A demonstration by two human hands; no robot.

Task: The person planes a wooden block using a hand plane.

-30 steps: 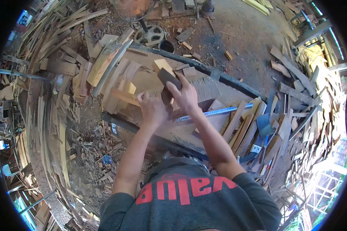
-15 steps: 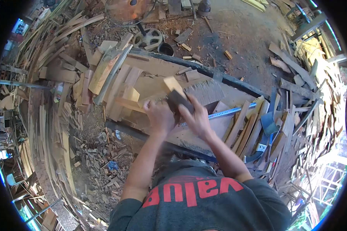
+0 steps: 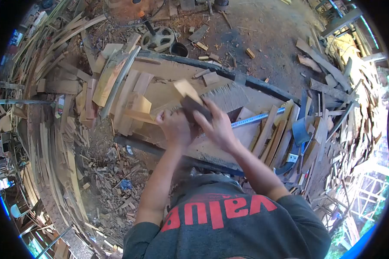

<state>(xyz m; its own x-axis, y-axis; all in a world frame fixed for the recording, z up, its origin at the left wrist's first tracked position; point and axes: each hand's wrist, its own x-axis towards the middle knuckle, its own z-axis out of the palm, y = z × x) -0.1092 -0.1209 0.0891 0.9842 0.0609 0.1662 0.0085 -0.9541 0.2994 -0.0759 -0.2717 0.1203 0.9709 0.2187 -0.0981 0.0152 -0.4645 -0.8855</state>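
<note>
Above the middle of the workbench (image 3: 164,73), my right hand (image 3: 217,125) grips a dark block (image 3: 195,108). A pale wooden piece (image 3: 186,89) lies against the far end of this block. My left hand (image 3: 176,127) is curled close beside it, its fingers bent around something I cannot make out, near the block's lower side. A thin light wood strip (image 3: 140,115) reaches toward the left fingers from the left. Behind the right hand lies a rough grey board (image 3: 229,98), and a blue-white measuring tape (image 3: 253,119) stretches to the right.
Wood boards (image 3: 116,82) lie stacked across the bench's left end, and wood strips (image 3: 274,134) lie on its right end beside a saw-like tool with a blue part (image 3: 300,131). Beyond the bench are a spoked wheel (image 3: 158,39) and a black bowl (image 3: 178,49). Scrap wood covers the ground.
The view has shifted slightly, so the bench sits a little further left. The dark block and pale piece have tilted slightly, with both hands still close together.
</note>
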